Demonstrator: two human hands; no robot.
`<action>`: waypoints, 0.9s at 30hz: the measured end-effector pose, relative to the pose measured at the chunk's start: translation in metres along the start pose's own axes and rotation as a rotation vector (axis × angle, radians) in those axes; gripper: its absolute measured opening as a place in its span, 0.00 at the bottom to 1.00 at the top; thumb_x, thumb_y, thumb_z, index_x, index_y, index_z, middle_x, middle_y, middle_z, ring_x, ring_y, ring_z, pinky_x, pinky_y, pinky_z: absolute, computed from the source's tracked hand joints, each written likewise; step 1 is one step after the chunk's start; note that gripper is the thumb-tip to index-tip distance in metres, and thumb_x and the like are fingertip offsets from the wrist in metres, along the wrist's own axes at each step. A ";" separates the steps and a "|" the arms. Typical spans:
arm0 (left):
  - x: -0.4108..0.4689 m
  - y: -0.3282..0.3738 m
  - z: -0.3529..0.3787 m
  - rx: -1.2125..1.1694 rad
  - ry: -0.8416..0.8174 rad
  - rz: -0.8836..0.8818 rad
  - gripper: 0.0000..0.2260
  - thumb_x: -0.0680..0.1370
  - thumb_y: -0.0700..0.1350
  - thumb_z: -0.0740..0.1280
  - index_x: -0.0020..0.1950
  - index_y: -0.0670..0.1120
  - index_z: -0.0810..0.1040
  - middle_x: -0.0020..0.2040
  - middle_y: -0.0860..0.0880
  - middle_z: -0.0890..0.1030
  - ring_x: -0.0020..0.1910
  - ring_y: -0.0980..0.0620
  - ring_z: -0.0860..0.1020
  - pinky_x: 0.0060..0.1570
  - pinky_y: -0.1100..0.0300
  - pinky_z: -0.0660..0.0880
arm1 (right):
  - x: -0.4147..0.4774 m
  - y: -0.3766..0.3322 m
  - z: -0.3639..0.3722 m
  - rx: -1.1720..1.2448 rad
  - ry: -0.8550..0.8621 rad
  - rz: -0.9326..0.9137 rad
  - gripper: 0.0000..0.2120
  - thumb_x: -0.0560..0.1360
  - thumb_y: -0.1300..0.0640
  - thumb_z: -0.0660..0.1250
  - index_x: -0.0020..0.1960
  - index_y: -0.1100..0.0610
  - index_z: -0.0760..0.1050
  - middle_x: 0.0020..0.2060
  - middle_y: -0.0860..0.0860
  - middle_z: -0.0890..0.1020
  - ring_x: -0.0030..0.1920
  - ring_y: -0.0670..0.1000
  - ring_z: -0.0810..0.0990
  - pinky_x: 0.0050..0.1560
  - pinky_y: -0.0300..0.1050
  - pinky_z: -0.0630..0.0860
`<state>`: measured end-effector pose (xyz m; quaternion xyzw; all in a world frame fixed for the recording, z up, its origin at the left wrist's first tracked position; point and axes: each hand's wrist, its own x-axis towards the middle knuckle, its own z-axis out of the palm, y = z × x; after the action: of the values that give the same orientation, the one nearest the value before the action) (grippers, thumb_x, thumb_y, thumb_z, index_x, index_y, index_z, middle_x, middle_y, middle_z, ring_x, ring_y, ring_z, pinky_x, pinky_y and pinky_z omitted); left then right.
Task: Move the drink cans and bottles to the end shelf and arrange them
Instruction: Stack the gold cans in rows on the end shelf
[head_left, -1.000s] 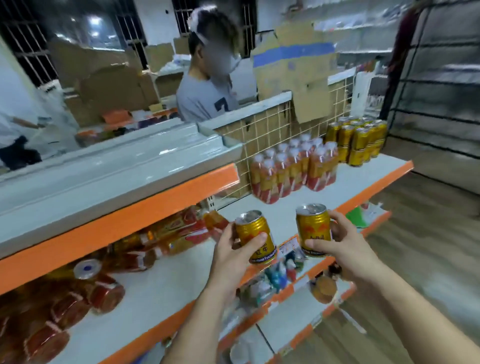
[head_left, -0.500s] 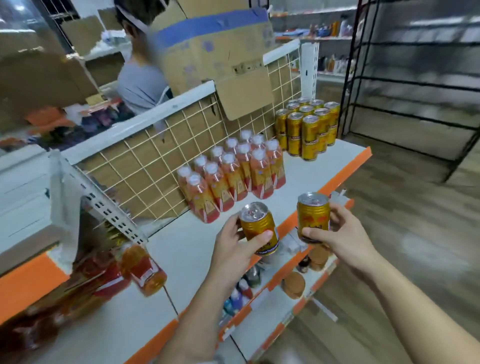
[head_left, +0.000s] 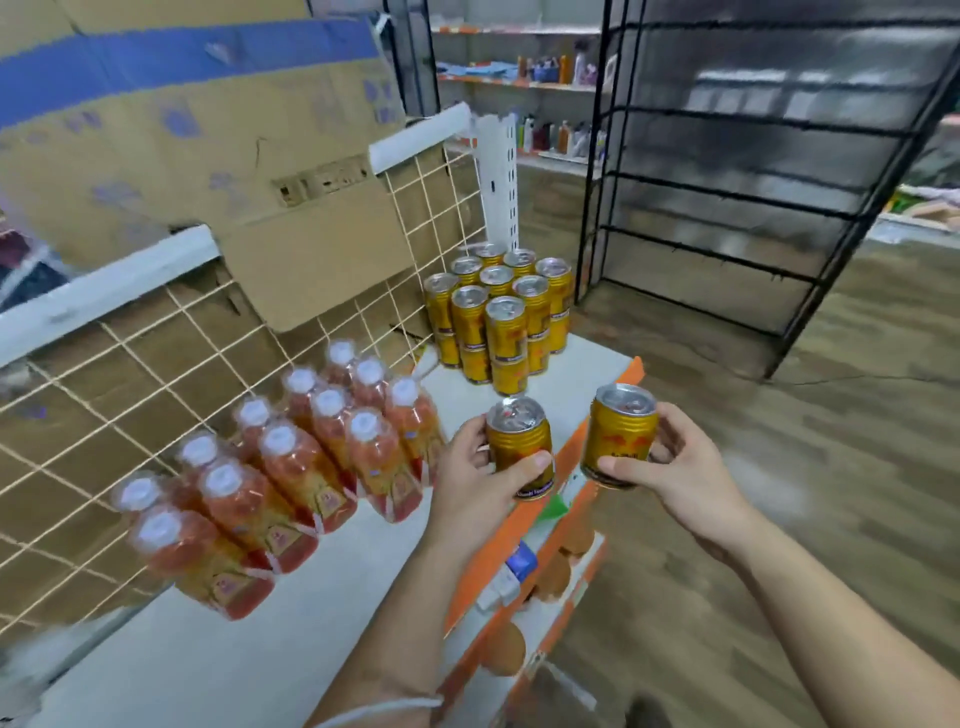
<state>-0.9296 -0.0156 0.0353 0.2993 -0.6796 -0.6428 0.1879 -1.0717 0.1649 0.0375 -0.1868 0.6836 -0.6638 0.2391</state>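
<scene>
Walking up on the far end now, so the big change is just where we are. A second ago the stacked gold cans (head_left: 498, 317) were way down the shelf (head_left: 322, 623); now they sit right past our hands, at the back corner by the wire grid (head_left: 156, 374). The juice bottles (head_left: 311, 457) have slid round to our left, and the person behind the cardboard (head_left: 208, 156) has dropped out of view.

The grip hasn't changed at all. Our left hand (head_left: 467, 488) wraps its can (head_left: 519, 441) with the thumb across the front, and that can is over the shelf's front edge, just short of the stack. Our right hand (head_left: 680, 467) holds the other can (head_left: 621, 441) the same way, thumb in front and fingers behind, but it hangs out past the orange lip, over the floor. Both cans are upright-ish and neither touches the shelf.

What it means, we reckon: the carrying is basically done and the placing is next. There's bare white shelf in front of the stack, so the left can looks like the easy one to set down first. The stack is two high, so bumping it would be the thing to watch.
</scene>
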 end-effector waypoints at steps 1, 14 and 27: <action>0.017 0.000 0.013 0.006 0.015 -0.001 0.25 0.71 0.44 0.82 0.65 0.54 0.78 0.59 0.58 0.83 0.57 0.59 0.81 0.56 0.64 0.77 | 0.019 0.003 -0.012 0.006 -0.005 -0.006 0.30 0.64 0.73 0.79 0.62 0.59 0.75 0.54 0.55 0.86 0.52 0.51 0.85 0.52 0.40 0.81; 0.144 -0.005 0.147 0.041 0.374 -0.099 0.30 0.69 0.46 0.83 0.69 0.53 0.78 0.62 0.55 0.84 0.61 0.54 0.82 0.66 0.48 0.78 | 0.252 0.025 -0.106 -0.206 -0.390 0.079 0.35 0.64 0.67 0.83 0.68 0.56 0.74 0.57 0.47 0.84 0.56 0.43 0.82 0.60 0.42 0.78; 0.199 -0.044 0.179 0.072 0.492 -0.178 0.32 0.71 0.49 0.81 0.72 0.59 0.73 0.63 0.63 0.79 0.60 0.64 0.78 0.54 0.76 0.73 | 0.315 0.059 -0.087 -0.346 -0.548 0.092 0.34 0.65 0.66 0.82 0.63 0.44 0.73 0.60 0.42 0.81 0.63 0.44 0.79 0.68 0.50 0.74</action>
<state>-1.1861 -0.0078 -0.0520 0.5117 -0.6069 -0.5403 0.2792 -1.3751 0.0590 -0.0461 -0.3653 0.7043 -0.4515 0.4084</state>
